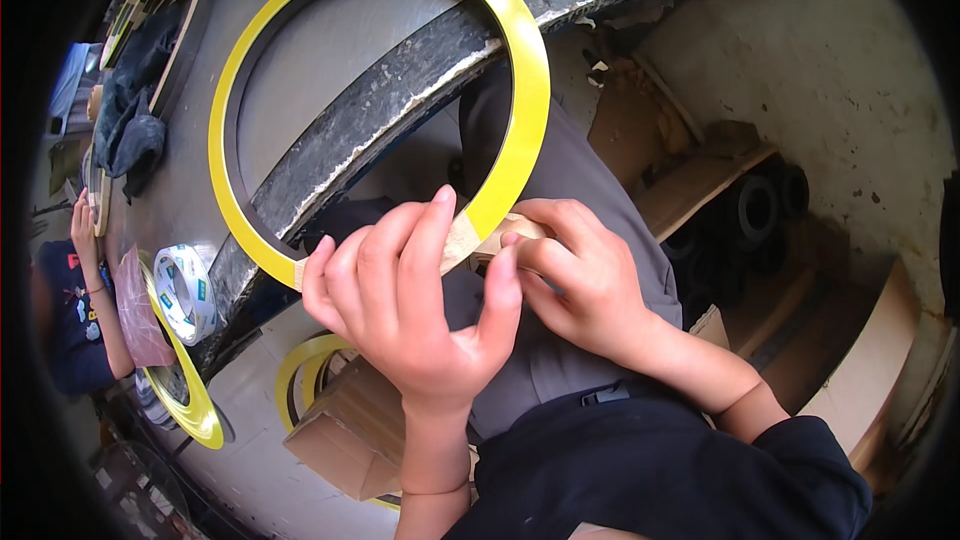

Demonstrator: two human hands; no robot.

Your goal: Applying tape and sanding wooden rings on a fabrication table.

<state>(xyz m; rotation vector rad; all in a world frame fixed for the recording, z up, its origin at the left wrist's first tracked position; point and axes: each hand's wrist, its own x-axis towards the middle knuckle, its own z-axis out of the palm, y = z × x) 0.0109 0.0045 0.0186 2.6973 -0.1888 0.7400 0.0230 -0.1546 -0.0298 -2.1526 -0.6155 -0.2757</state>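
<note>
A large yellow flat ring (525, 90) leans half on the metal table (330, 50) and half over my lap. My left hand (410, 305) grips its lower rim, fingers spread over a strip of tan paper tape (462, 237) wrapped on the ring. My right hand (580, 275) pinches the same tape and the ring's rim from the right, fingertips touching my left thumb. The part of the ring under both hands is hidden.
A roll of tape (187, 292) sits at the table's worn edge (400, 100). More yellow rings (190, 405) and a cardboard box (350, 430) lie below. A dark cloth (130, 110) rests at left. Another person (80, 310) sits far left. Black rings (755, 210) sit on the floor at right.
</note>
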